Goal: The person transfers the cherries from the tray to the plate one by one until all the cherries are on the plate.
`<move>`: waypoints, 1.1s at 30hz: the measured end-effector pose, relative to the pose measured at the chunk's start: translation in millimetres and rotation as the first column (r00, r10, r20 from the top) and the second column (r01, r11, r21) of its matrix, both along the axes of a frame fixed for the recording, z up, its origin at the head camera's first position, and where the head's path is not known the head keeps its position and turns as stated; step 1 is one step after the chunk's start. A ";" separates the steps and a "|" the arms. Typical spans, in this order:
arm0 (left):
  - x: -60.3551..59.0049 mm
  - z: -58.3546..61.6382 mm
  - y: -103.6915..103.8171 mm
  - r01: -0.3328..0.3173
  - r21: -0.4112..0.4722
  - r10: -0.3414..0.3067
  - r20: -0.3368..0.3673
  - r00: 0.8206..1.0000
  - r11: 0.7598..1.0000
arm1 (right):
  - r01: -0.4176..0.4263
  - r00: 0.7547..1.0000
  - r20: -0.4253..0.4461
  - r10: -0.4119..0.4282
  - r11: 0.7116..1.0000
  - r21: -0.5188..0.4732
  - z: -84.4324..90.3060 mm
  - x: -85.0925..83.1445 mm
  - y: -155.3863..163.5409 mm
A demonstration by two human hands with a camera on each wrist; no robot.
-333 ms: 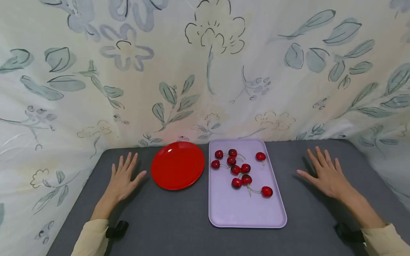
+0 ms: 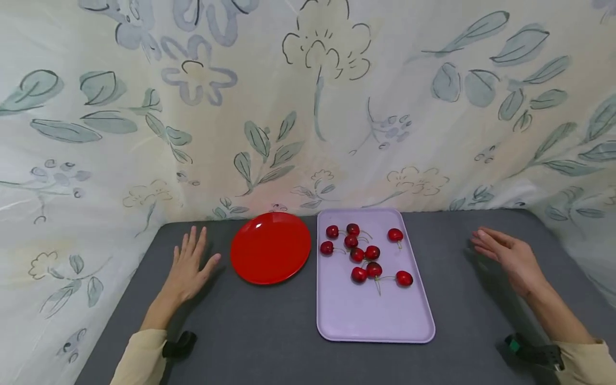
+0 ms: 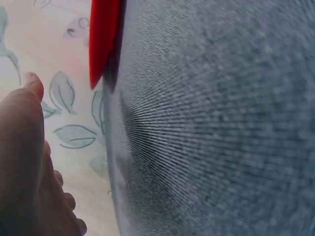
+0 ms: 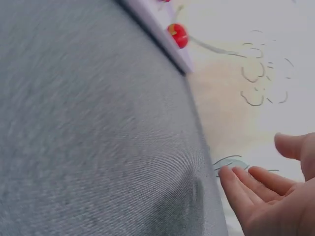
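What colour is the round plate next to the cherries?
The plate is bright red, seen best in the head view.

Glossy red plastic plate [image 2: 270, 247], matt lilac plastic tray [image 2: 375, 315], shiny smooth cherries [image 2: 364, 253], finely woven matt grey cloth tabletop [image 2: 260, 331], soft printed fabric backdrop [image 2: 308, 107]

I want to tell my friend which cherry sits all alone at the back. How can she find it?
Find the lilac tray right of the red plate. Most cherries cluster at its far left; this cherry sits apart, by the far right rim.
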State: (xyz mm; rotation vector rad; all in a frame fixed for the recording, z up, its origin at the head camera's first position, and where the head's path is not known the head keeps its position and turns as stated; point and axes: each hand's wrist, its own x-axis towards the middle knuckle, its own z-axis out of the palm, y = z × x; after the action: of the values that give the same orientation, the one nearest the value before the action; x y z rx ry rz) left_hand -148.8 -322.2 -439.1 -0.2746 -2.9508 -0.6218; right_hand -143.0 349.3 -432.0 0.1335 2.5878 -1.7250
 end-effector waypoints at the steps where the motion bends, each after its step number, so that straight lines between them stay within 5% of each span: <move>1: 0.1 -0.9 0.4 -0.001 0.014 0.001 -0.002 1.000 1.000 | -0.004 1.000 0.009 0.005 0.997 -0.081 1.0 -0.8 2.1; 4: 0.1 -0.9 1.7 0.006 0.071 -0.007 0.013 1.000 0.997 | -0.025 0.999 0.012 0.029 0.964 -0.266 2.1 -2.3 6.2; 7: -0.2 3.1 3.5 0.031 0.167 -0.039 0.047 0.998 0.985 | -0.055 0.998 0.013 0.064 0.938 -0.342 2.6 -1.2 6.7; 12: 2.9 14.1 9.0 0.048 0.383 -0.082 0.075 0.994 0.923 | -0.115 0.987 0.048 0.153 0.884 -0.453 3.0 -2.0 3.5; 17: 4.2 21.2 15.2 0.036 0.612 -0.151 0.137 0.979 0.790 | -0.133 0.974 0.087 0.209 0.840 -0.526 8.1 -7.0 -5.1; 21: 4.8 22.1 18.8 0.003 0.777 -0.224 0.178 0.958 0.630 | -0.129 0.947 0.165 0.275 0.799 -0.588 15.4 -11.7 -15.0; 25: 5.7 20.8 24.1 -0.069 0.866 -0.219 0.201 0.955 0.496 | -0.112 0.914 0.240 0.329 0.770 -0.629 20.3 -15.8 -25.3; 29: 6.5 17.9 31.2 -0.162 0.877 -0.157 0.258 0.953 0.453 | -0.115 0.898 0.268 0.350 0.773 -0.624 20.2 -18.8 -36.7; 33: 7.9 13.4 37.6 -0.234 0.865 -0.124 0.317 0.940 0.443 | -0.142 0.892 0.288 0.348 0.821 -0.553 18.2 -20.6 -49.3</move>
State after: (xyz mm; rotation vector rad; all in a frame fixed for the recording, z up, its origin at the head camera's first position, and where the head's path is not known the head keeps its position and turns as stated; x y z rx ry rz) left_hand -140.9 -284.6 -425.7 0.0702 -2.3400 -2.2809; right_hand -163.6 300.1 -413.8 0.0911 1.7117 -1.9835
